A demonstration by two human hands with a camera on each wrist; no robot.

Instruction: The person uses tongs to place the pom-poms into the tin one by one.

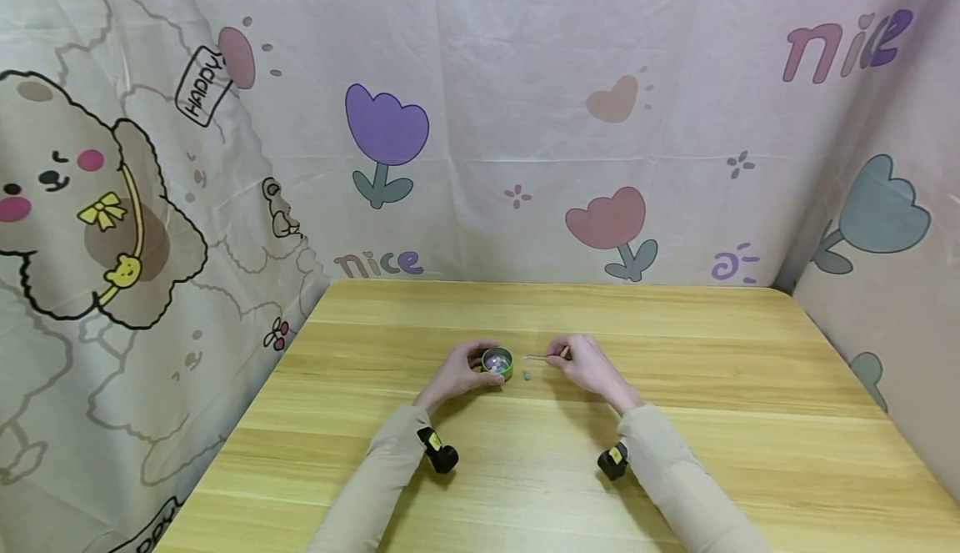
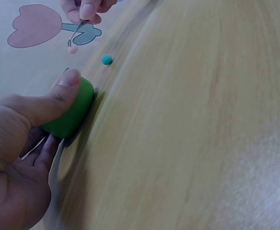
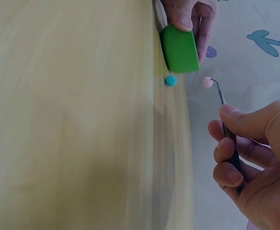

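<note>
My left hand (image 1: 457, 372) grips a small round green container (image 3: 180, 50) from its left side, thumb in front and fingers behind. Its top is open in the head view, and small pale things lie inside, too small to tell apart. To the right, my right hand (image 1: 590, 366) pinches a pair of bent-tip tweezers (image 3: 221, 94). A small pink ball (image 3: 207, 82) sits between the tweezer tips, apart from the container. On the tabletop near the container's right side lies a small teal ball (image 2: 107, 59).
A light wood-grain table (image 1: 525, 486) spreads beneath both arms. Behind it and along the sides hangs a printed cloth (image 1: 487, 203) with flowers and cartoon figures. Black wrist cameras, one on the left sleeve (image 1: 442, 455) and one on the right, stick out inward.
</note>
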